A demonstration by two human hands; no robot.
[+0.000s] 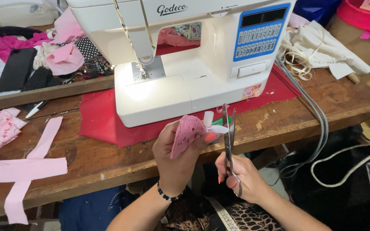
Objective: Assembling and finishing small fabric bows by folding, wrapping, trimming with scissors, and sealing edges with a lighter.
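Pinching a small folded piece of pink eyelet fabric [188, 134] between thumb and curled fingers, the left hand [177, 156] holds it up in front of the sewing machine [185, 55], above the near edge of the wooden table [108, 158]. A narrow white strip [213, 124] sticks out from the fabric's right side, pointing toward the scissors [229, 145]. The right hand [243, 175] grips the scissor handles with fingers closed through the loops; the blades stand nearly upright, tips toward the machine, and appear only slightly parted. The strip runs roughly crosswise to the blades and meets them about halfway up, so the fabric lies just to the left of the scissors, touching or nearly touching at the strip; which of the two cannot be told. Both hands sit close together, the left a little higher and nearer the machine. Under the machine lies a red cloth [99, 119]. Pale pink fabric strips [26, 171] lie well apart at the left of the table, and grey cables [317, 124] hang off the right edge.
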